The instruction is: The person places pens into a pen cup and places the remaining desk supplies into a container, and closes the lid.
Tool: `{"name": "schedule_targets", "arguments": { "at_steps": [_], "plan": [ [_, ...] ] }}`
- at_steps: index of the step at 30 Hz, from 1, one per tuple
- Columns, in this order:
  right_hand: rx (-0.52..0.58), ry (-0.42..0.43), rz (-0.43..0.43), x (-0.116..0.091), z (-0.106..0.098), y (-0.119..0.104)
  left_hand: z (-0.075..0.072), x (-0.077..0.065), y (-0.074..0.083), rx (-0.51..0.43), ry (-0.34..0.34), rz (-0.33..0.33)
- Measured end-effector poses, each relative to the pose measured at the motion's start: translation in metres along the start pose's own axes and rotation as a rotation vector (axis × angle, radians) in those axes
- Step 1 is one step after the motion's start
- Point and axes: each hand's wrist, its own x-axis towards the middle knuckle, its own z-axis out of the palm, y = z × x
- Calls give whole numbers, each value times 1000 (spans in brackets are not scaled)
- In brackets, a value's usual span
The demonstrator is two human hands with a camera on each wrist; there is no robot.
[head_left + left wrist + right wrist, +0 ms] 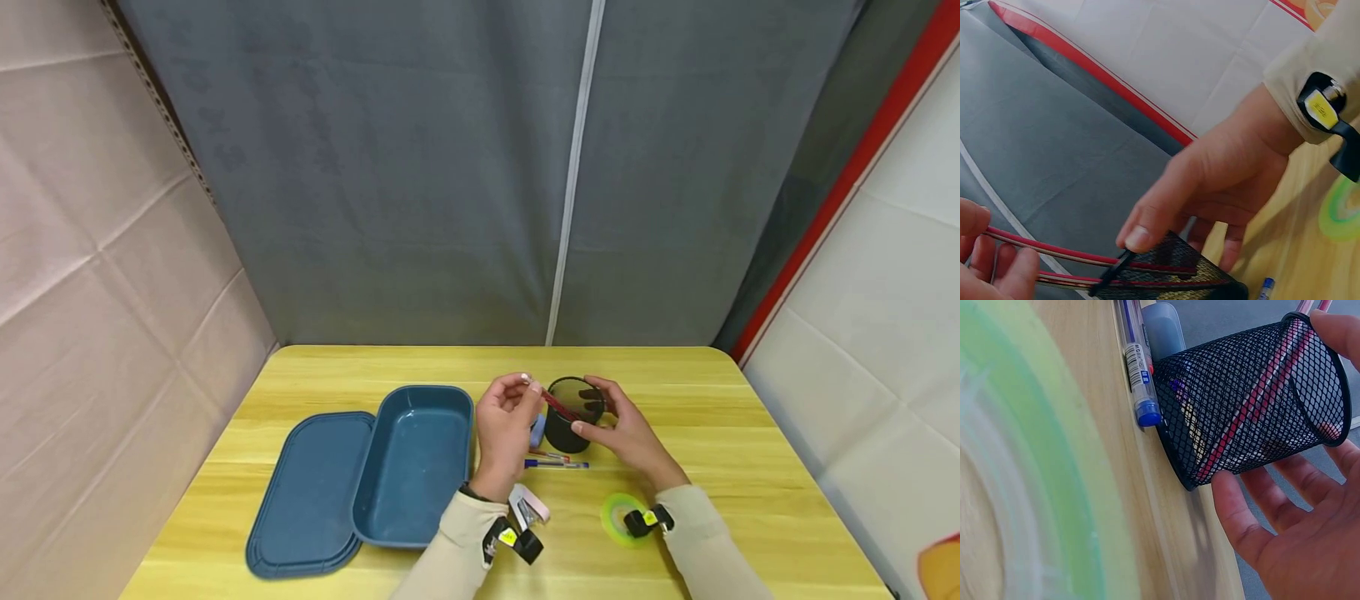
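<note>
My left hand (pixel 506 429) pinches two red striped pencils (pixel 1066 253) near their upper ends. Their lower ends lean inside a black mesh pen cup (pixel 567 435), showing through the mesh in the right wrist view. My right hand (pixel 630 437) grips that cup, thumb at the rim and fingers around the far side. In the left wrist view the cup looks tilted. Beside its base lie a blue-capped pen (pixel 1138 375) and a red pen (pixel 553 456). A pale blue object (pixel 537 432) sits left of the cup, partly hidden by my left hand.
A blue plastic box (pixel 362 492) stands left of my left hand, its matching lid (pixel 307 492) lying against its left side. Close to my left wrist is a pink and white stapler (pixel 532 504). A green tape roll (pixel 615 518) lies beside my right wrist.
</note>
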Motion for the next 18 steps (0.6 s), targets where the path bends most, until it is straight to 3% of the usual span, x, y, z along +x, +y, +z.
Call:
{"name": "schedule_targets", "arguments": {
  "at_steps": [5,9,18],
  "plan": [
    [7,1,-6,0,1,0,-2,-5,-7,67,-27,-43],
    [4,0,-11,0,1,0,-4,-8,-11,68,-36,-70],
    [12,2,-22,1,1,1,-10,-11,-15,93,-18,-78]
  ]
}}
